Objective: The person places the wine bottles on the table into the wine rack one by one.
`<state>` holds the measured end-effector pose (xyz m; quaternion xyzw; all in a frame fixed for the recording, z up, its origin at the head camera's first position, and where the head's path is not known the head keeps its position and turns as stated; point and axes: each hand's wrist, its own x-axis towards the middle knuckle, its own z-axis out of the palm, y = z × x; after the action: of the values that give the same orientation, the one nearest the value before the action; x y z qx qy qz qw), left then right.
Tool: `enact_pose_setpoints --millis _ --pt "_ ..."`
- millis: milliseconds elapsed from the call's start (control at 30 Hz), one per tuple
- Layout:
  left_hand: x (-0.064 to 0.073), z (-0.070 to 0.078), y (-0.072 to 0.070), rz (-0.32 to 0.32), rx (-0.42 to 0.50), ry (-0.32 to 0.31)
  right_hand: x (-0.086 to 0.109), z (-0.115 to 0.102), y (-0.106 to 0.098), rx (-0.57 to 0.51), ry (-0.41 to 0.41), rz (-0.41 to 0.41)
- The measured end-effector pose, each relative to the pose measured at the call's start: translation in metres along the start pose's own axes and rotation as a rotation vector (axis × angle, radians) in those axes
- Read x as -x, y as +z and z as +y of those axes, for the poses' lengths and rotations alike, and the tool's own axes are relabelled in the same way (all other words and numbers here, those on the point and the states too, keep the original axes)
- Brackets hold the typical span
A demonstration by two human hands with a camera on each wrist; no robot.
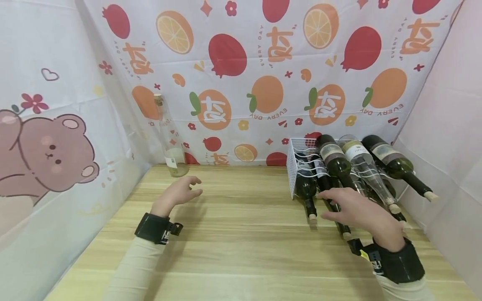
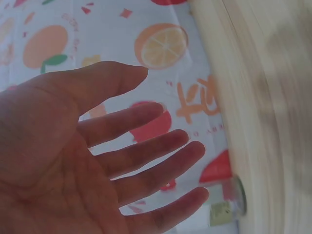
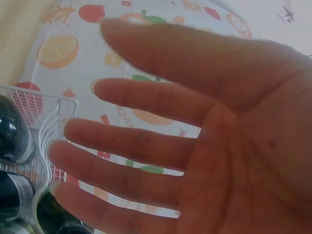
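Observation:
My left hand (image 1: 178, 193) hovers over the table's left side with fingers spread and nothing in it. Just behind it stands an upright clear glass bottle (image 1: 174, 156) with a cork; its base (image 2: 238, 197) shows past the little finger in the left wrist view. My right hand (image 1: 355, 209), also empty with extended fingers, is above the bottle necks in front of a white wire rack (image 1: 292, 173). Several corked wine bottles lie in and on the rack, among them a dark bottle (image 1: 306, 186), a clear bottle (image 1: 361, 159) and a dark green bottle (image 1: 391, 161).
The wooden table (image 1: 241, 242) meets a fruit-print cloth (image 1: 233, 104) at the back. White cloth walls close off the left and right sides. Several bottle necks jut forward from the rack toward the table's right side.

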<state>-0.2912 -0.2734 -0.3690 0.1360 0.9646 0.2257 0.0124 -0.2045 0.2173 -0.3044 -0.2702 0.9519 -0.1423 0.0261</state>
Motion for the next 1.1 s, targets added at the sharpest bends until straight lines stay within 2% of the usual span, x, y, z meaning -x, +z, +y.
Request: enact_pose_setpoints --millis 100,233,333,467,533,600,767,867,967,1100 --pt "-0.004 -0.013 -0.001 0.019 0.022 -0.047 -0.002 -0.003 0.002 -0.014 -0.006 -0.045" --pt "-0.011 -0.039 -0.006 0.076 0.069 -0.125 -0.007 -0.007 0.004 0.013 -0.011 -0.071" --pt "-0.017 -0.059 -0.007 0.148 0.102 -0.204 -0.01 -0.007 0.006 0.014 -0.01 -0.089" --pt "-0.031 -0.081 -0.006 0.293 0.131 -0.286 -0.011 -0.007 0.008 -0.02 -0.003 -0.126" --pt "-0.04 -0.087 -0.005 0.357 0.154 -0.316 -0.01 -0.007 0.008 -0.033 0.001 -0.138" --pt "-0.048 -0.091 -0.005 0.393 0.173 -0.342 -0.01 -0.006 0.008 -0.035 0.007 -0.14" --pt "-0.069 -0.1 -0.003 0.39 0.205 -0.454 -0.011 -0.006 0.008 -0.044 0.012 -0.14" --pt "-0.081 -0.105 0.002 0.401 0.289 -0.532 -0.013 -0.006 0.009 -0.067 0.024 -0.159" --pt "-0.09 -0.111 0.007 0.441 0.396 -0.597 -0.014 -0.007 0.011 -0.078 0.045 -0.179" --pt "-0.103 -0.117 0.015 0.506 0.487 -0.651 -0.015 -0.006 0.014 -0.079 0.068 -0.185"
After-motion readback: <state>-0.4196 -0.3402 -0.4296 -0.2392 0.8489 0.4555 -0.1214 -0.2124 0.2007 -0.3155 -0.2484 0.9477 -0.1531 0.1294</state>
